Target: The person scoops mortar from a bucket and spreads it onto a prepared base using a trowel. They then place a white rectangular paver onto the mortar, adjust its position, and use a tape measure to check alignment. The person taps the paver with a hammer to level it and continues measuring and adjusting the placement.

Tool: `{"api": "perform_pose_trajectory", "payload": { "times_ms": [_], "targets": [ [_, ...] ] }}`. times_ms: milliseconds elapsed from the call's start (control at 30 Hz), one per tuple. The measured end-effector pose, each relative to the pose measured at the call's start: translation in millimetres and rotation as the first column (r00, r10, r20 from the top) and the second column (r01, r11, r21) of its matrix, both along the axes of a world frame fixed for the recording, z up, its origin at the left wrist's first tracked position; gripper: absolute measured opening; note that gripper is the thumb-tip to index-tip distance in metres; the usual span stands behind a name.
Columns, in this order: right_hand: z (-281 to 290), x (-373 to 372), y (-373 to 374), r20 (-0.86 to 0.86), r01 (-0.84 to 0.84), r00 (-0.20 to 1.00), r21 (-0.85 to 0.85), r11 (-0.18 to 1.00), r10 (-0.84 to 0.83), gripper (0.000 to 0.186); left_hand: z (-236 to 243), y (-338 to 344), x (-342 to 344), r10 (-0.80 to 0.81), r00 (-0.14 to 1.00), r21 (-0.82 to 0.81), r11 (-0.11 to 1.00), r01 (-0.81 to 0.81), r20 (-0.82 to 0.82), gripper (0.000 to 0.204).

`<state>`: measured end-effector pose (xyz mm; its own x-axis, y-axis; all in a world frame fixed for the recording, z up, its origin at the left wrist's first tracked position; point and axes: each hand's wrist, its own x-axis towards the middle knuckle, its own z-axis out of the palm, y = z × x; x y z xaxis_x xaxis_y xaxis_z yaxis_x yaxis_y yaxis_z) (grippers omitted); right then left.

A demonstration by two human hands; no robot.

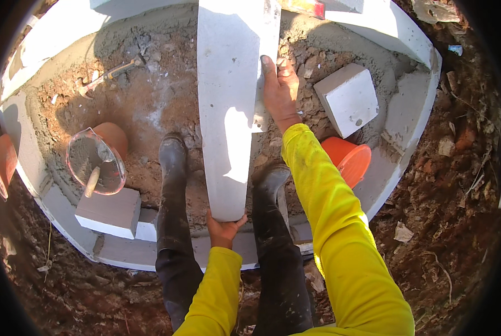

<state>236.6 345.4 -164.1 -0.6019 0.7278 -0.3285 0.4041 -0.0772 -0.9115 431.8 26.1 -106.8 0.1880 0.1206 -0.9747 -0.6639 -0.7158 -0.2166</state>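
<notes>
A long whitish concrete block (228, 73) stretches from the top edge of the view down between my legs. My left hand (224, 231) grips its near end from below, thumb out to the right. My right hand (282, 92) is closed at the block's right side, thumb against it and fingers curled. A narrow pale strip (260, 120) shows along that side, partly behind the block and my right hand; I cannot tell if it is a separate piece. Sunlight falls on the block's lower part.
Low block walls (404, 112) with grey mortar ring the rubble floor. Inside lie a hammer (110, 75), a mortar-smeared bucket (96, 162) with a wooden-handled tool, an orange bucket (345, 159), a white block (348, 99) and a grey block (109, 213). Another orange bucket (1, 165) is outside, left.
</notes>
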Motion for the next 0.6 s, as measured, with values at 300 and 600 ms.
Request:
{"api": "perform_pose_trajectory", "payload": {
  "times_ms": [300,600],
  "targets": [
    [-28,8,0,-0.001,-0.119,0.992,0.292,0.949,0.125,0.016,-2,-10,1,-0.047,0.998,0.040,0.998,0.048,-0.035,0.051],
    [-35,11,-1,-0.035,-0.093,0.995,0.000,0.996,0.093,0.017,-3,-12,-7,-0.112,0.993,-0.033,0.993,0.111,-0.024,0.055]
  ]
}}
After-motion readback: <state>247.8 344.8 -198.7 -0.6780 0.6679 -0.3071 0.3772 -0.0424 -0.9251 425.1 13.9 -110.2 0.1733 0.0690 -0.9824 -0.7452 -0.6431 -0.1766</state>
